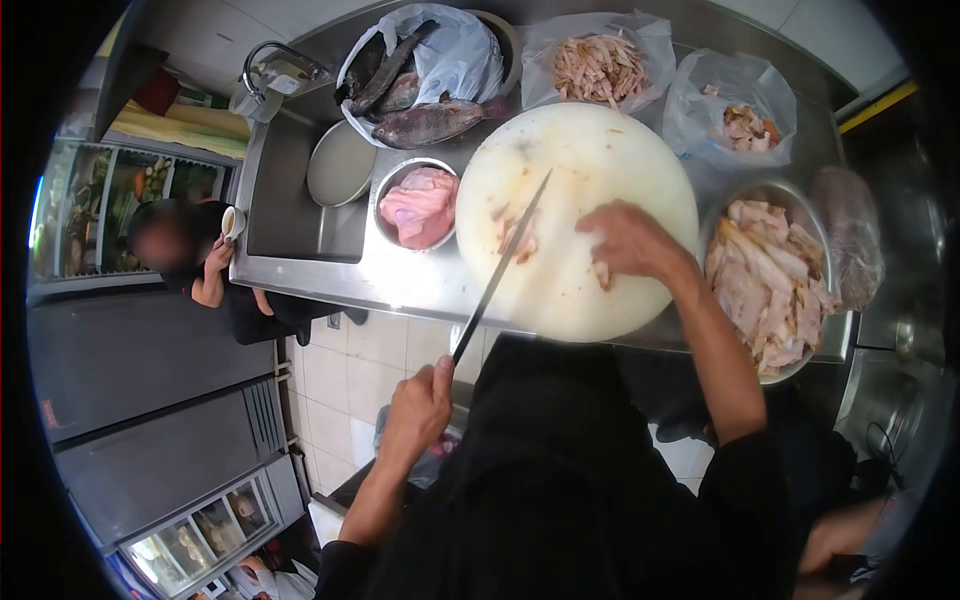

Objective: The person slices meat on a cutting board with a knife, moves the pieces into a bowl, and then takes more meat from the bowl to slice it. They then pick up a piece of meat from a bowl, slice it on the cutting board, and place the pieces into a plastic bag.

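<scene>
My left hand (420, 402) is wrapped round the handle of a long kitchen knife (512, 248). The blade slants up and away across the left part of a round white cutting board (560, 140). Small meat scraps (518, 235) lie beneath and beside the blade. Over the right part of the board, my right hand (632, 240) hangs with its fingers apart, slightly blurred. A small piece of meat (602, 274) shows just below its fingers. Right of the board, a metal bowl (828, 250) holds a heap of large pale meat pieces (765, 275).
Behind the board sit a bag of meat strips (600, 70), a bag of smaller pieces (750, 130) and whole fish (430, 122). Raw pink meat (420, 207) fills a bowl beside the sink (300, 190). At far left a person (200, 250) holds a cup (233, 222).
</scene>
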A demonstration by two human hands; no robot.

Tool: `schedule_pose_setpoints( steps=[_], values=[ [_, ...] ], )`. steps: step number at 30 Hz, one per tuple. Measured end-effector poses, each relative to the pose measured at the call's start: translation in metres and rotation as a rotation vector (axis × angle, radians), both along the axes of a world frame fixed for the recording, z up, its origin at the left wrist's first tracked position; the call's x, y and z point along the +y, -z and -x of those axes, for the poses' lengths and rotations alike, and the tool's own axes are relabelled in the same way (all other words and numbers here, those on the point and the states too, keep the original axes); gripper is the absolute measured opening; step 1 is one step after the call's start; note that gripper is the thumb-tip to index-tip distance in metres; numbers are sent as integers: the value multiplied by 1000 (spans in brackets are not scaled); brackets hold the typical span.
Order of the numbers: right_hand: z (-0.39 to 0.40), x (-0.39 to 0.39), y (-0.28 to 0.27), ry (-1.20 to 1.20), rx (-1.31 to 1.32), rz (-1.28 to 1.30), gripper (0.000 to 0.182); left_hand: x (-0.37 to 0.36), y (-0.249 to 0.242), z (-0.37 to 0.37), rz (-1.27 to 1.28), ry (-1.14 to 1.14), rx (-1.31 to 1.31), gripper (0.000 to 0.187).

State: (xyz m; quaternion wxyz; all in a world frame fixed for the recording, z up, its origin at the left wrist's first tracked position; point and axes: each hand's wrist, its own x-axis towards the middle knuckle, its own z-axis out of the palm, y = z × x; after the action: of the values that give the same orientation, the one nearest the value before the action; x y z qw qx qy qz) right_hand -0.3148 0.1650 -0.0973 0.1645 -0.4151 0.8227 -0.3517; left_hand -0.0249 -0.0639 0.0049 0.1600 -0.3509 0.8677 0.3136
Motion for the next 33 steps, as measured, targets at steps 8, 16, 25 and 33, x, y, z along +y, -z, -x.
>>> schedule_pose_setpoints(
  steps=[8,16,25,33],
  values=[
    [1,13,-13,-189,38,-306,23,6,7,-16,-92,43,-101,61],
    [0,-21,-15,135,-133,213,12,2,32,-35,-86,7,-39,77],
    [-83,-48,37,213,213,338,14,8,13,-32,-77,-25,-39,70],
    [-85,-56,45,304,273,357,10,16,-3,-18,-39,2,-99,59]
  ],
)
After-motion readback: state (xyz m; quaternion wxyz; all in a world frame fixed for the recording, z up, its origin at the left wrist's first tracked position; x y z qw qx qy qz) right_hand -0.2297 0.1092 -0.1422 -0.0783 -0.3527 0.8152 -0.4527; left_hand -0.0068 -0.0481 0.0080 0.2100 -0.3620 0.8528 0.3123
